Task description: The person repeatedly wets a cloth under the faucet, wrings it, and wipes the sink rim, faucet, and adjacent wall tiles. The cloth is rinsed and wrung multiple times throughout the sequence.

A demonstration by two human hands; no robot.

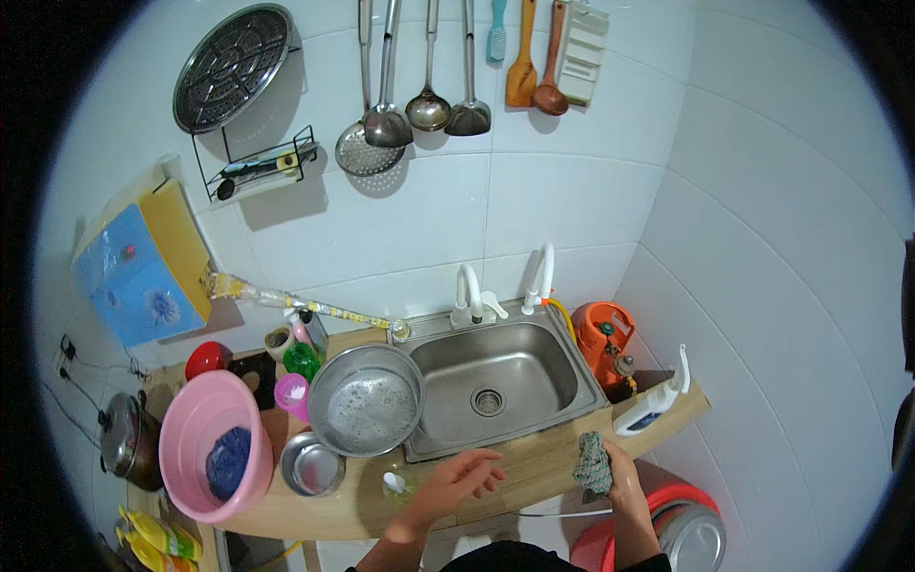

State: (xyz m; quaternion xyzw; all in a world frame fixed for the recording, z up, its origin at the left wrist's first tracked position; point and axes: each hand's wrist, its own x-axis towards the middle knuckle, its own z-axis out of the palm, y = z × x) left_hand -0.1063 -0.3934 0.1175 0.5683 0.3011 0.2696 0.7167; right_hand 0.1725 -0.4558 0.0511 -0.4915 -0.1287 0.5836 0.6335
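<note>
My right hand [623, 473] is closed around a bunched grey-green cloth [592, 463] at the right end of the wooden counter [529, 465]. Nothing shows in my left hand [461, 480], which hovers over the counter's front part with its fingers apart. Behind both hands lies the stainless steel sink [500, 365], with a drain strainer in its floor. A large metal basin [366, 400] holding sudsy water overlaps the sink's left rim. Just left of my left hand stands a small bottle with a white top [393, 484].
A white spray bottle [650, 407] stands on the right end, near an orange gas cylinder [604, 343]. At left are a small metal bowl [312, 465], a pink plastic basin [214, 443] and a lidded pot [131, 440]. White faucets [468, 293] rise behind the sink.
</note>
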